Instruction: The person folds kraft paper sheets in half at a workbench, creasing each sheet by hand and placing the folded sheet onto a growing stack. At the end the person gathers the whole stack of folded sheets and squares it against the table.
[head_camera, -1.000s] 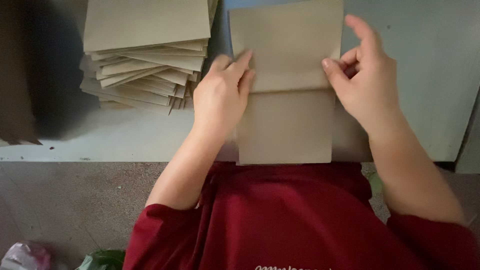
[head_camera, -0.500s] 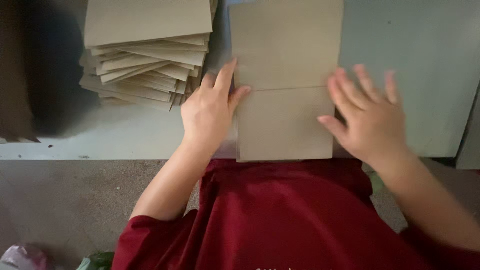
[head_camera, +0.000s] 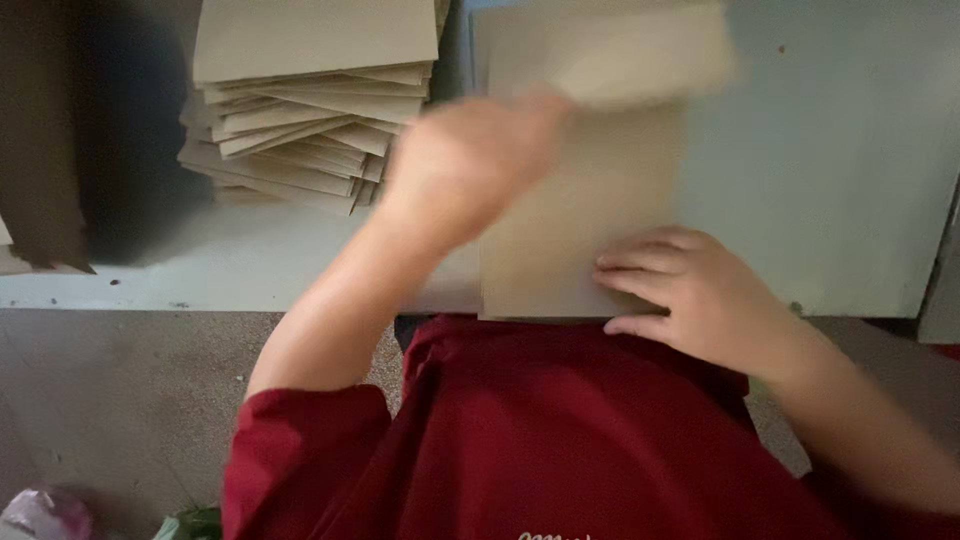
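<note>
Since half a second ago, my left hand is lifting off the brown paper bag and sweeping across its upper half, so blurred that I cannot tell whether its fingers are spread or pinching the flap. That flap, the bag's top edge, is also blurring and appears to be coming up and folding toward me. My right hand is sliding inward onto the bag's lower right corner, and it is now pressing there with fingers flat and close together, gripping nothing.

I am seeing the bag lying flat on the pale table, its bottom edge reaching the table's near rim just above my red shirt. Left of the bag, a fanned stack of flat brown bags is sitting on the same table, close beside the bag but not touching it as far as I can tell. Farther left of the bag, a dark brown panel is standing at the table's end.
</note>
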